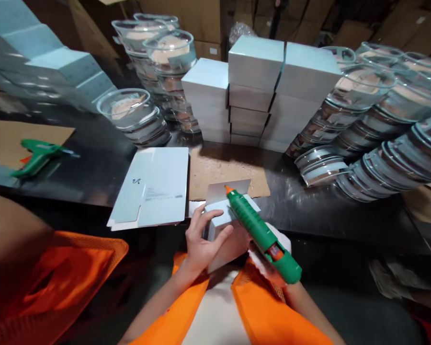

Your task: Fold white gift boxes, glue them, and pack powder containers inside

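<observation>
The green glue gun (255, 220) lies slantwise over the white box (221, 220), its butt towards 5 o'clock and its orange nozzle (228, 189) towards 11, and everything hangs on where that tip stands against the raised flap (217, 190) at the box's 12 o'clock side. In this view the tip overlaps the flap; whether the two touch cannot be told. The left hand (201, 242) is the nearer one to the flap: its fingers are curved round the box's 9 o'clock end, thumb on the near side, gripping it, with the nozzle at about 1 o'clock from its fingertips. The right hand (267, 270) sits back at 4 o'clock, its fingers mostly hidden beneath the gun, which it holds up by the handle. The box is held in front of the body, at the near edge of the desk (290, 206), with a cardboard sheet (230, 165) beyond it at 12 o'clock. The gun covers part of the box, so its long axis is unclear.
</observation>
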`<state>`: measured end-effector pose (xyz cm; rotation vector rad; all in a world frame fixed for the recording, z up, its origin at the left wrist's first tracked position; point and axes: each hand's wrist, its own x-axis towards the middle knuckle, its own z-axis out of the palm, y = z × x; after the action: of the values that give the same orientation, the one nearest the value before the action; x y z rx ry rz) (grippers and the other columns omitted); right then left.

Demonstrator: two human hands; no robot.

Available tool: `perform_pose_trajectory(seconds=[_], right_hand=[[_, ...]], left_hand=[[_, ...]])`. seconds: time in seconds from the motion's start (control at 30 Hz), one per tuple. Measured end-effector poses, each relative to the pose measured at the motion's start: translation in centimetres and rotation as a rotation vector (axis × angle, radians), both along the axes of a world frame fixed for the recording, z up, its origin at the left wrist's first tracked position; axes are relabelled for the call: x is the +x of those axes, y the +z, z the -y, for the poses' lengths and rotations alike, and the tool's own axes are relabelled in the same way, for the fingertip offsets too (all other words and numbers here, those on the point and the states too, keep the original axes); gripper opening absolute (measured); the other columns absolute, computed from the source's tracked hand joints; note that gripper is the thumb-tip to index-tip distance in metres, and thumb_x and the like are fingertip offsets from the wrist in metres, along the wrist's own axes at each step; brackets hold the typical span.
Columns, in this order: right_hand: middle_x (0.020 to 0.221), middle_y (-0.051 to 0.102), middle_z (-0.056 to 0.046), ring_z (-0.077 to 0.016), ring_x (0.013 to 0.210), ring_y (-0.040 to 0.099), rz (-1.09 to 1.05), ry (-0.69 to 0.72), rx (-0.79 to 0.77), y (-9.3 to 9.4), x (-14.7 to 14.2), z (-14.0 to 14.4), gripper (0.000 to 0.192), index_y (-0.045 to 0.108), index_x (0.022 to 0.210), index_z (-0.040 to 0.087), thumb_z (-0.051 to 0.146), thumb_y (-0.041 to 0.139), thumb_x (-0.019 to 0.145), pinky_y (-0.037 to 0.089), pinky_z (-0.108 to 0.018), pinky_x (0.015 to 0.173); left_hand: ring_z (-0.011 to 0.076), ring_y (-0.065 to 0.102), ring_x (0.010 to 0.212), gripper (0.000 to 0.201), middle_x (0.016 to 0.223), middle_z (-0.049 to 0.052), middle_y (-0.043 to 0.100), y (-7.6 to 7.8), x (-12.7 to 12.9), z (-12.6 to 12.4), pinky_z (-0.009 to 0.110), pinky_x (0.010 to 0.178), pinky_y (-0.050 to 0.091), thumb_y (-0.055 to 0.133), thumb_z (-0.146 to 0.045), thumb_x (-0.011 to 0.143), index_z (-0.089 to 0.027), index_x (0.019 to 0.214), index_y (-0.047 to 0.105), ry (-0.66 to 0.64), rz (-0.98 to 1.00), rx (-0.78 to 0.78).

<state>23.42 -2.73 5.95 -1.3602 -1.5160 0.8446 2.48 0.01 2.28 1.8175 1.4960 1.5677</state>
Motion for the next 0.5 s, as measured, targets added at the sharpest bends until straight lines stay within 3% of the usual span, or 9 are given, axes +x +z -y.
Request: perform_pose_trajectory(seconds=[0.07, 0.17, 0.33, 0.4, 0.5], right_hand=[[0.062, 0.06, 0.002, -0.0157, 0.048, 0.057, 0.092, 0.076, 0.068, 0.2, -0.9, -0.6, 0.027, 0.062, 0.074, 0.026, 0.044, 0.08, 0.083, 0.052, -0.03, 0.049], [0.063, 0.06, 0.002, -0.0152, 0.05, 0.058, 0.206, 0.142, 0.163, 0.3, -1.7, -1.5, 0.023, 0.057, 0.073, 0.025, 0.036, 0.071, 0.088, 0.05, -0.028, 0.05], [0.069, 0.063, -0.001, -0.0181, 0.057, 0.063, 0.303, 0.08, 0.307, -0.7, -0.4, -1.9, 0.018, 0.058, 0.079, 0.025, 0.034, 0.068, 0.09, 0.053, -0.031, 0.056], [0.071, 0.066, -0.003, -0.0205, 0.06, 0.065, 0.306, 0.041, 0.289, -1.4, 0.6, -1.8, 0.017, 0.062, 0.08, 0.025, 0.036, 0.068, 0.09, 0.055, -0.033, 0.058], [0.07, 0.069, -0.005, -0.0225, 0.062, 0.067, 0.157, -0.024, 0.115, -2.1, 1.7, -1.8, 0.022, 0.067, 0.077, 0.025, 0.043, 0.072, 0.088, 0.059, -0.037, 0.062]], left_hand=[[0.0296, 0.069, 0.125, 0.025, 0.107, 0.005, 0.078, -0.1, 0.1, 0.0, 0.044, 0.106, 0.057, 0.081, -0.035, 0.089, -0.025, 0.111, 0.075, -0.005, -0.001, 0.02], [0.0291, 0.069, 0.125, 0.025, 0.109, 0.005, 0.078, -0.2, 0.0, 0.0, 0.042, 0.105, 0.057, 0.081, -0.035, 0.089, -0.025, 0.112, 0.075, -0.006, 0.0, 0.037], [0.0278, 0.068, 0.127, 0.025, 0.109, 0.005, 0.078, -0.4, -0.3, 0.2, 0.041, 0.107, 0.055, 0.082, -0.035, 0.089, -0.026, 0.112, 0.075, 0.016, 0.004, 0.0], [0.0281, 0.068, 0.128, 0.025, 0.108, 0.004, 0.078, -0.5, -0.4, 0.3, 0.041, 0.108, 0.054, 0.082, -0.035, 0.089, -0.026, 0.112, 0.075, 0.022, 0.011, -0.012], [0.0286, 0.068, 0.128, 0.025, 0.109, 0.005, 0.077, -0.6, -0.5, 0.4, 0.042, 0.109, 0.054, 0.083, -0.035, 0.088, -0.026, 0.111, 0.075, 0.008, 0.04, -0.034]])
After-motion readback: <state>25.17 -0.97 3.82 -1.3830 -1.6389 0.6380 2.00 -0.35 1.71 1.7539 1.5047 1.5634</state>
